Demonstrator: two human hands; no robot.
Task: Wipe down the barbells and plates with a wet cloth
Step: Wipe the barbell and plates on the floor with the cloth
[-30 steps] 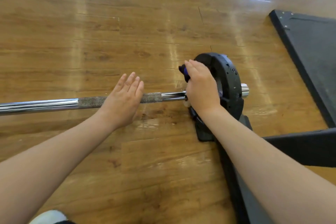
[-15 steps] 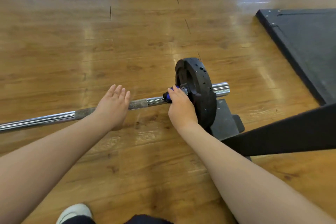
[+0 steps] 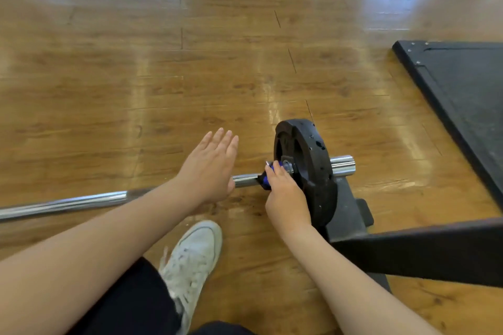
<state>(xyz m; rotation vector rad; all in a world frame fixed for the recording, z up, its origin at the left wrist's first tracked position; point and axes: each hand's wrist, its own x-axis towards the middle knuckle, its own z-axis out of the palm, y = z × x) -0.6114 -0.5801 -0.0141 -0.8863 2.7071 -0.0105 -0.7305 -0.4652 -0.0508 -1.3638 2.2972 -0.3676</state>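
Observation:
A chrome barbell (image 3: 65,202) lies across the wooden floor from the left edge to a black weight plate (image 3: 313,168) standing upright on its sleeve; the sleeve end (image 3: 342,164) sticks out past the plate. My left hand (image 3: 211,168) rests flat on the bar with straight fingers, just left of the plate. My right hand (image 3: 285,196) grips a blue cloth (image 3: 268,177) against the bar at the plate's inner face. Most of the cloth is hidden under my fingers.
A black stand base (image 3: 351,215) sits under the plate, with a black frame beam (image 3: 435,250) running to the right edge. A black mat (image 3: 468,95) lies at the right. My white shoe (image 3: 193,258) stands close below the bar.
The view has shifted, bringing my shoe and leg into sight. My left hand has slid along the bar nearer the plate. My right hand stays on the cloth by the plate.

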